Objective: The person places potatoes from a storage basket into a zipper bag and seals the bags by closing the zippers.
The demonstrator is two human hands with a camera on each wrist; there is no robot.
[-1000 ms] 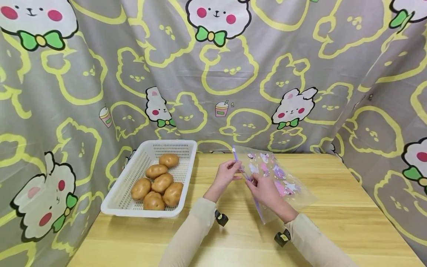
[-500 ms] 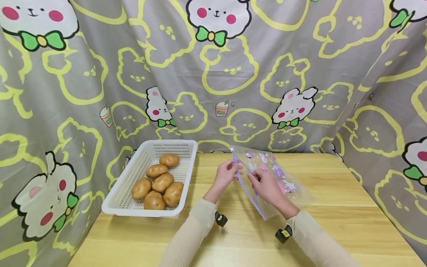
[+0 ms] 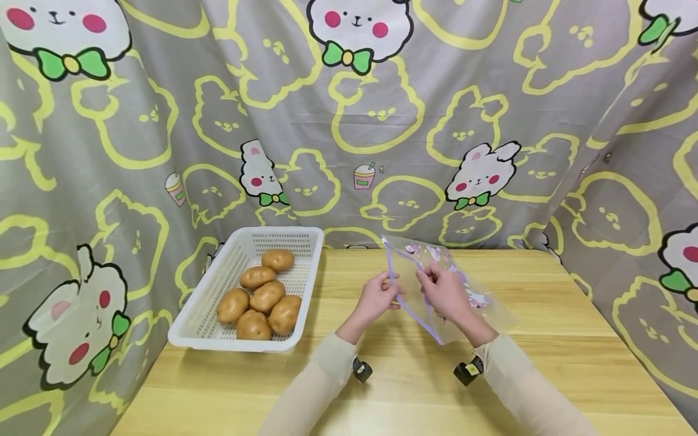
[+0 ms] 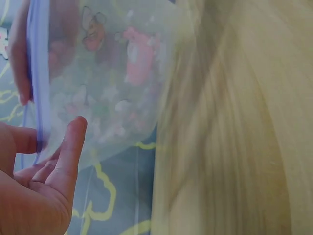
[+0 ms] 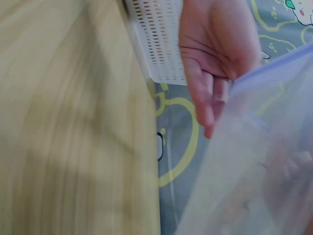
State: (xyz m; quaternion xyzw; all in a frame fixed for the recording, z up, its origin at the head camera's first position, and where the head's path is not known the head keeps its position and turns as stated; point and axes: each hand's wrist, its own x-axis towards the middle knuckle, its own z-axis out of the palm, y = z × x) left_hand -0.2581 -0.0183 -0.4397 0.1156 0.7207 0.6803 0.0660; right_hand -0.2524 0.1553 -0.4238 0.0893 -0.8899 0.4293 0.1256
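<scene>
A clear zip bag (image 3: 488, 312) with a purple zip edge and pink and purple cartoon prints is held up over the table, its mouth spread apart. My left hand (image 3: 377, 298) pinches the near purple strip between thumb and fingers. The left wrist view shows that thumb on the purple strip (image 4: 40, 88) and one finger stretched along the film. My right hand (image 3: 446, 295) pinches the other side of the mouth. In the right wrist view the cloudy film (image 5: 234, 181) covers the right hand, and the left hand (image 5: 220, 44) grips the strip's end.
A white perforated plastic basket (image 3: 180, 330) stands on the left of the wooden table (image 3: 403, 393). Several potatoes (image 3: 267, 297) lie in it. A grey curtain (image 3: 327, 121) with cartoon prints hangs behind and along both sides.
The bag's purple strips have parted and the mouth has widened. My left hand has slid lower along its strip; my right hand has moved slightly right and up with the far side.
</scene>
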